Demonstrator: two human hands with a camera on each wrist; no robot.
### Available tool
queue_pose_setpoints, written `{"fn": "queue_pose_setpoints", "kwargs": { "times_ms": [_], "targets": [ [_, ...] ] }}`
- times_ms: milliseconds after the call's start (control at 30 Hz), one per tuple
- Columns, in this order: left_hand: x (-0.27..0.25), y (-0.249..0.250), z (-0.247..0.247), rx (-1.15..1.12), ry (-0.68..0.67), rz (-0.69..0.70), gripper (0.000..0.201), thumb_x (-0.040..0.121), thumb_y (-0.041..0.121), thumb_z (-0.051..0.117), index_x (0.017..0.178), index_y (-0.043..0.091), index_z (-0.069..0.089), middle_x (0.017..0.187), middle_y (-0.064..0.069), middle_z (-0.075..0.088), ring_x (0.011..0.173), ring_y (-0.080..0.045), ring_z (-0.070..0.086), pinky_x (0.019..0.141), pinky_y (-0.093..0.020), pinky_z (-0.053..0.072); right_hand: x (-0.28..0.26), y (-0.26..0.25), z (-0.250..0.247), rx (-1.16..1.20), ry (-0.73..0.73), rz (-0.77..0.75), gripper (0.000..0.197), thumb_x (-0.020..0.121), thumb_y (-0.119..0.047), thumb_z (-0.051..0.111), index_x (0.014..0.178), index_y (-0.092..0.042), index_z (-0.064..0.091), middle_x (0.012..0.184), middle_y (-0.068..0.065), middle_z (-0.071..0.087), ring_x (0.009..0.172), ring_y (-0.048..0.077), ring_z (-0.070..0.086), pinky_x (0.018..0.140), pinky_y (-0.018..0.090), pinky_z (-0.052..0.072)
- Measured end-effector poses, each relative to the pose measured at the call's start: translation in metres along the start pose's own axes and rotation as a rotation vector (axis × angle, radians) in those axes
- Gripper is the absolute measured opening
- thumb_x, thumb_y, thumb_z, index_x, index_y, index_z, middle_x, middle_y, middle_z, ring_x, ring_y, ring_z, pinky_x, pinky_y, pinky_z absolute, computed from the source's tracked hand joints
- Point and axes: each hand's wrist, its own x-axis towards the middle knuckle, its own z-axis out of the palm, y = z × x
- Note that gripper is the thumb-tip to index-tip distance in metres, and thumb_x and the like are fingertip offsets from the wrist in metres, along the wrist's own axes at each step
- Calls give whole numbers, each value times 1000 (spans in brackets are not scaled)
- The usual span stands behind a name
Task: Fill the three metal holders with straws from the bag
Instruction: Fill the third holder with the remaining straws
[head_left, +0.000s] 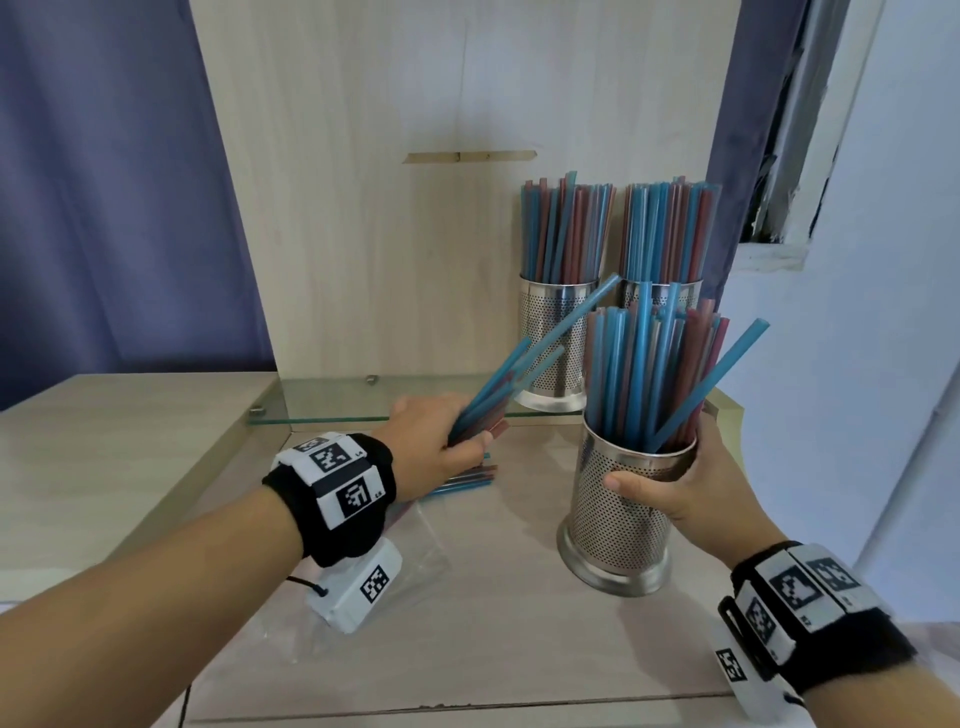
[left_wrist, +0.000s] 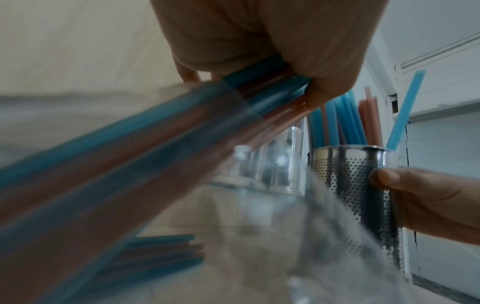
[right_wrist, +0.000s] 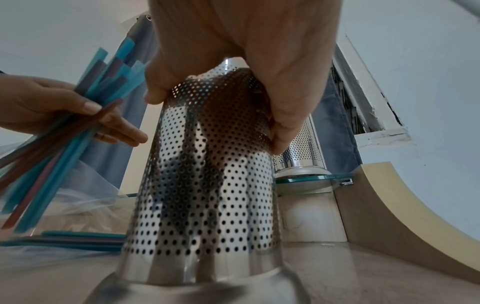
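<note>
My left hand (head_left: 441, 441) grips a bundle of blue and red straws (head_left: 519, 374) that slants up and to the right, above the clear plastic bag (head_left: 415, 540). More straws (head_left: 462, 480) lie at the bag's mouth. My right hand (head_left: 691, 483) holds the near perforated metal holder (head_left: 618, 514) just under its rim; it stands on the counter with many straws in it, one blue straw (head_left: 711, 379) leaning right. Two more holders (head_left: 550, 338) (head_left: 660, 293), full of straws, stand on the glass shelf behind. The left wrist view shows the bundle (left_wrist: 259, 90) in my fingers; the right wrist view shows my fingers round the holder (right_wrist: 207, 164).
A glass shelf (head_left: 337, 402) juts out over the back of the pale wood counter (head_left: 493, 649). A wood panel (head_left: 415, 208) rises behind it, a blue curtain (head_left: 104, 182) hangs at the left, and a white wall (head_left: 883, 364) closes the right.
</note>
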Motion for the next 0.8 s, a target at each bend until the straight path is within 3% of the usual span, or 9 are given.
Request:
{"fn": "queue_pose_setpoints", "kwargs": {
  "times_ms": [133,267,400,467,533,600,667,733,800],
  "targets": [
    [-2,16,-3,-223,129,55,10,92,39,49,99,33,52,84,10,68,87,-4,65,81,-26,49,0,1,0,-19,2,34,81,49,-31,92,112,-47,43,103,-48,55,105,-19,54,92,17,44],
    [-3,32,-11,-392,384,105,20,97,26,51,115,23,44,89,14,58,85,0,59,77,-11,46,0,0,0,-14,10,63,88,47,-37,94,120,-41,45,112,-34,61,110,-9,58,95,24,49],
    [-3,41,-14,-528,494,150,9,95,28,53,102,29,46,81,11,56,76,-4,58,78,-23,49,-2,-14,-3,-17,-50,100,84,46,-48,93,116,-45,46,110,-37,60,108,-12,58,96,26,49],
    [-4,45,-14,-617,522,135,7,96,25,54,96,28,47,74,8,56,69,-6,58,77,-30,51,-6,-26,-5,-8,-29,86,96,42,-57,93,123,-42,43,118,-26,62,113,-13,56,98,21,49],
    [-5,45,-18,-713,543,123,6,96,27,53,94,25,49,69,9,57,68,-9,59,76,-35,52,-14,-35,-8,-69,113,37,112,43,-64,88,135,-32,33,136,-15,49,123,-19,42,106,16,39],
    [-7,44,-23,-788,539,123,8,97,29,52,93,22,50,67,8,59,69,-14,61,76,-39,53,-25,-53,-9,-312,331,-21,132,49,-81,73,152,-23,13,154,0,26,142,8,26,118,43,27],
    [-7,46,-27,-860,506,129,18,94,35,52,89,18,51,64,9,60,68,-17,61,79,-45,55,-37,-72,-1,-458,451,-291,113,65,-69,67,150,-15,17,151,3,24,142,27,26,116,54,25],
    [-7,48,-27,-882,484,128,25,93,40,52,86,16,50,61,9,60,63,-15,61,78,-47,54,-42,-91,18,-469,412,-564,84,74,-48,67,139,-6,36,142,7,35,136,23,33,115,42,27],
    [-7,52,-23,-823,517,120,26,95,39,51,85,14,50,59,9,60,60,-14,61,73,-45,54,-42,-96,44,-406,227,-599,65,78,-40,67,131,-10,45,132,1,45,127,15,42,110,32,34]
  ]
}}
